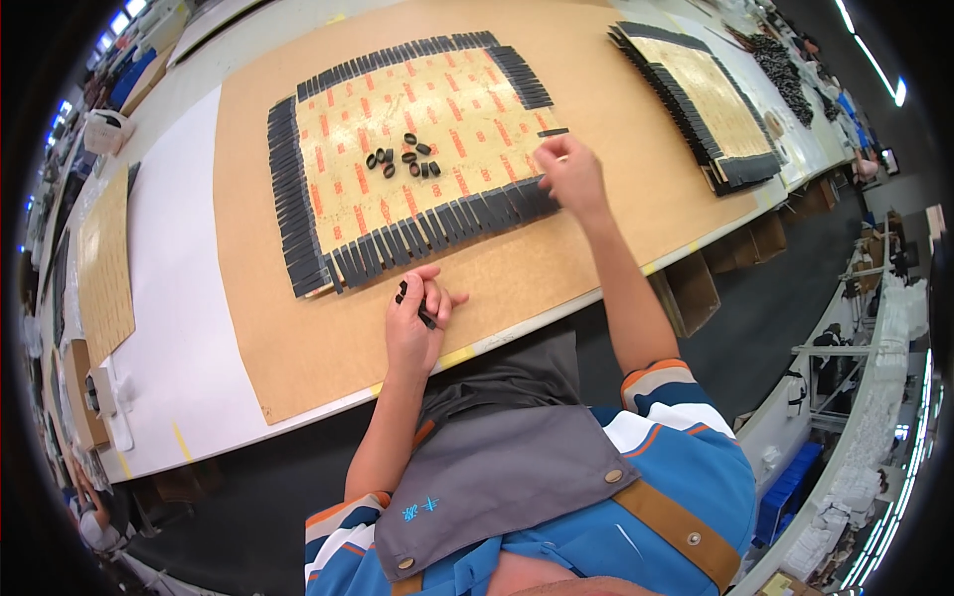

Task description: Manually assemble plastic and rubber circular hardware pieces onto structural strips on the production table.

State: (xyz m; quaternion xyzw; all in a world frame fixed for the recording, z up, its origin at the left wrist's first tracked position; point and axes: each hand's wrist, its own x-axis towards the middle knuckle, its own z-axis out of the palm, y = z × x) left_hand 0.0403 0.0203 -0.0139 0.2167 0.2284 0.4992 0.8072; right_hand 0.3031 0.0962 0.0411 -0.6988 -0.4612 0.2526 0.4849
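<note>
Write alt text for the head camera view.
A person's right hand reaches to black strips edging an orange-printed sheet on a brown board, while the left hand holds small black pieces. Black rings lie mid-sheet.

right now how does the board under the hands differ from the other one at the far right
The near board lies flat with dark strips along all its edges, and small black rings lie in its middle. The far board is bare in the middle and seems to top a stack. The right hand touches only the near board. Both are tan rectangles rimmed with dark strips.
</note>
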